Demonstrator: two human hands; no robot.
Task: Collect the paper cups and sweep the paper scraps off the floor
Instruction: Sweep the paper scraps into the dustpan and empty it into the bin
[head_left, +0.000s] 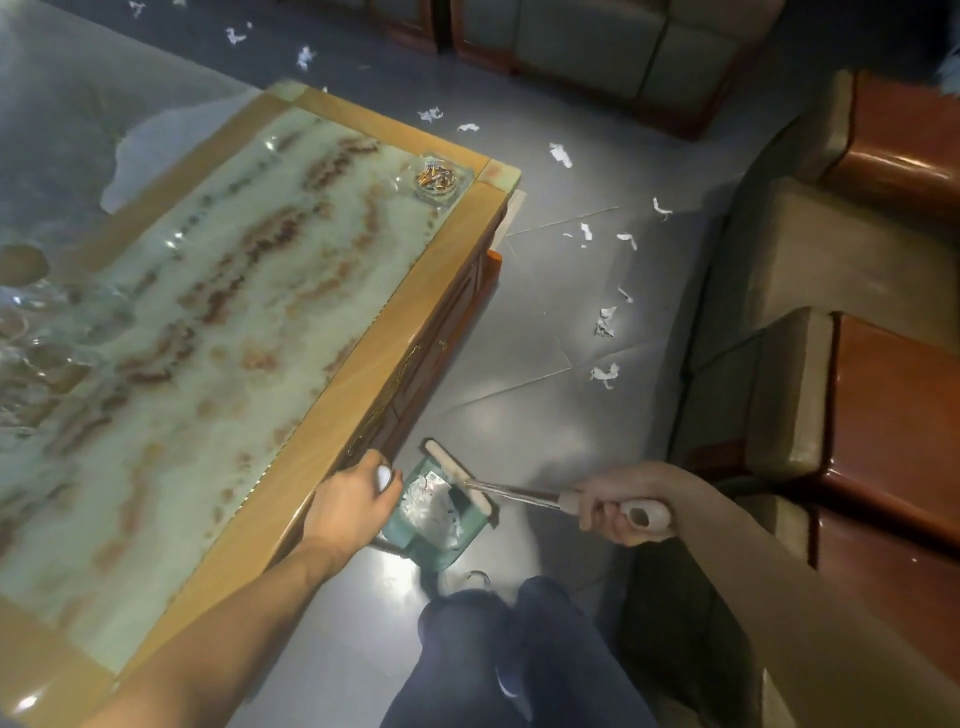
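left hand (358, 493): white dustpan handle gripped, at the table (322, 405) edge
right hand (610, 512): broom (457, 475) handle gripped, right of table
dustpan (431, 512): on floor just beside table, scraps held inside, broom head resting on it
paper scraps (605, 374): scattered on floor between table and sofa (810, 291)
ashtray (435, 179): on table's far corner

dustpan (431, 512) handle hidden, far scraps (236, 35) blurred

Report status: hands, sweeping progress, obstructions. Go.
Left hand grips dustpan handle; right hand grips broom handle. Dustpan holds scraps. Loose paper scraps ahead on floor, between table and sofa.
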